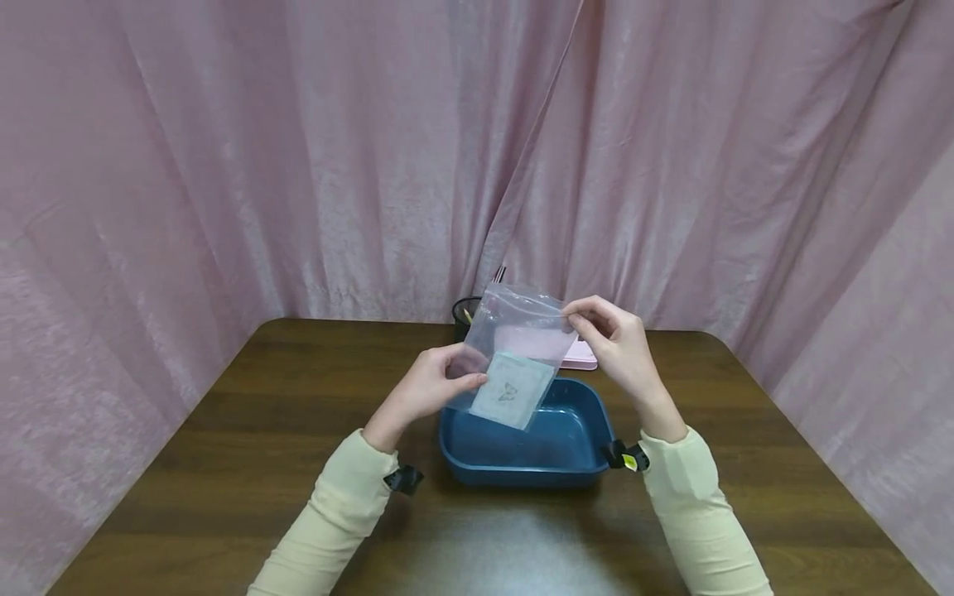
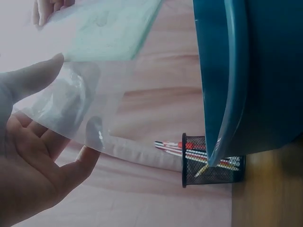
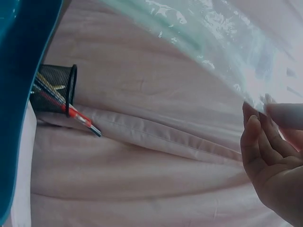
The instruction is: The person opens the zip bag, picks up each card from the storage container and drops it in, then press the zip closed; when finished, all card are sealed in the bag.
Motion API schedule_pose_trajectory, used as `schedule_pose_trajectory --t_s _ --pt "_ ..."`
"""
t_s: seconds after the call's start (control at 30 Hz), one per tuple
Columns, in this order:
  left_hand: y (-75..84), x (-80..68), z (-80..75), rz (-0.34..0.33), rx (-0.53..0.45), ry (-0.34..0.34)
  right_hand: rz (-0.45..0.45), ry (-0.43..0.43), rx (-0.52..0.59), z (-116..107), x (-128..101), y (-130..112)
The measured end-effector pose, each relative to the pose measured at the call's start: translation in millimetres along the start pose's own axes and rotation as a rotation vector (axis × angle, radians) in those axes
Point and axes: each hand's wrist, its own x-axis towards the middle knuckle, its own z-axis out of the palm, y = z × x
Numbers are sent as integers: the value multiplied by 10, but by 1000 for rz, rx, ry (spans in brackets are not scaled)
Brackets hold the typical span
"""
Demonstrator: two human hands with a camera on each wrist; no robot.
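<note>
A clear zip bag (image 1: 527, 319) is held up over a blue basin (image 1: 525, 476). Low inside the bag lies a pale mint, flat square packet (image 1: 513, 389) with a small butterfly print. My left hand (image 1: 431, 382) grips the bag's left side, thumb in front and fingers behind the plastic. The left wrist view shows those fingers (image 2: 85, 163) through and beside the clear film. At the bag's upper right corner, my right hand (image 1: 622, 343) pinches the edge between thumb and fingertips. The bag is tilted, its zip edge uppermost.
Behind the basin stands a black mesh cup (image 2: 189, 163) with several pencils (image 2: 203, 156) in it. A pink flat object (image 1: 580, 356) lies behind the basin's right part. The wooden table (image 1: 298, 414) ends at a pink curtain (image 1: 373, 165).
</note>
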Motion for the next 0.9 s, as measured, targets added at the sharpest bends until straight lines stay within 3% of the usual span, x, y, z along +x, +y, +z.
schedule_pose_trajectory --t_s 0.17,0.4,0.7,0.9 --pt "14 13 1 18 18 3 -27 -12 -20 -40 23 -10" --pt "17 55 -1 -50 65 -4 -1 -19 -53 -76 30 -3" --pt "214 235 -31 14 15 151 16 -40 -75 -23 28 37" --pt "248 243 -32 94 13 242 18 -47 -64 -13 34 34"
